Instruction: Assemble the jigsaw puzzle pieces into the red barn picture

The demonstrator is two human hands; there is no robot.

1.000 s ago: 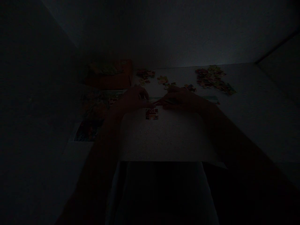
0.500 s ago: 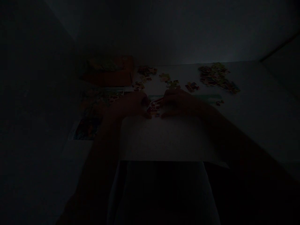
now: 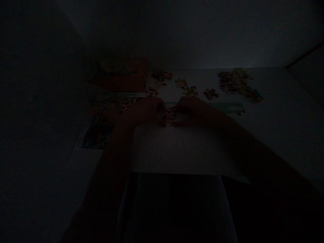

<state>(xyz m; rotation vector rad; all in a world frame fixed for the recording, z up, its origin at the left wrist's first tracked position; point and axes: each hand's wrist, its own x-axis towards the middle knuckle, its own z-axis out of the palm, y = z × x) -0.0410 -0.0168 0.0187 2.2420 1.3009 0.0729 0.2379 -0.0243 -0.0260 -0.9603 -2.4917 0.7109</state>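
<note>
The light is very dim. Between my two hands is a small red-and-white section of jigsaw puzzle pieces (image 3: pixel 168 115) with a crossed square, like a barn door, printed on it. My left hand (image 3: pixel 149 109) curls round its left side, thumb at the near edge and fingers at the far edge. From the right, my right hand (image 3: pixel 193 109) pinches it the same way. Fingers cover much of the section's outline. Behind my hands, a strip of green and pale blue joined puzzle (image 3: pixel 227 107) runs along the white table (image 3: pixel 177 148).
Loose puzzle pieces (image 3: pixel 186 86) lie beyond my hands, with a larger heap (image 3: pixel 235 82) at the back right. An orange box (image 3: pixel 121 82) stands at the back left, near a colourful printed picture sheet (image 3: pixel 97 136). A wall (image 3: pixel 202 40) rises behind the table.
My hands have come closer together around the barn section, and the gap between the thumbs is narrower. The whole view has shifted slightly, so things sit a little farther right.
</note>
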